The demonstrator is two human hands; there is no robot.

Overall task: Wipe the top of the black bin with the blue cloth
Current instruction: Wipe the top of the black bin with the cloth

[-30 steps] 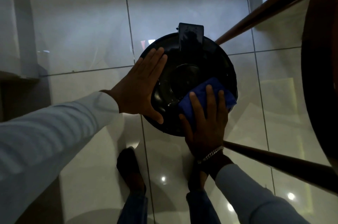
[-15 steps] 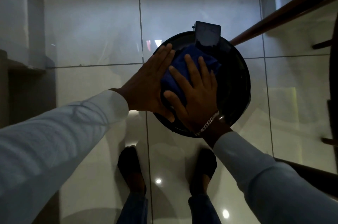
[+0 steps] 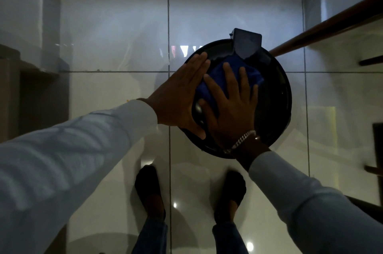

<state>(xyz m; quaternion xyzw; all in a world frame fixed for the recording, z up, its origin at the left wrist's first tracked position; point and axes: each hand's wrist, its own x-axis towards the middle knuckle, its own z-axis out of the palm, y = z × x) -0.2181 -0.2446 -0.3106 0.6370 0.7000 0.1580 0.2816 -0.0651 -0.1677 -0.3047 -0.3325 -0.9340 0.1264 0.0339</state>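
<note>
Glossy pale floor tiles (image 3: 116, 92) are filling the frame, with the black bin (image 3: 275, 96) standing on them right of centre, its round top facing the camera. On that top the blue cloth (image 3: 215, 81) is lying bunched over the centre and upper-left part, just below the rectangular block (image 3: 246, 44) at the lid's upper edge. The right hand (image 3: 230, 106) is pressing flat on the cloth with fingers spread, pinning it rather than clutching it; the cloth is extending up and to the left from under the fingertips. The left hand (image 3: 180, 96) is resting open, grasping nothing, on the lid's left rim, touching the cloth's left edge, apparently steadying the bin. The uncovered lid is lying mainly to the right and below the right hand, so the remaining wiping probably runs that way. The lid is closed, so the bin's contents cannot be told. A brown wooden rail (image 3: 331, 25) is crossing the upper right.
</note>
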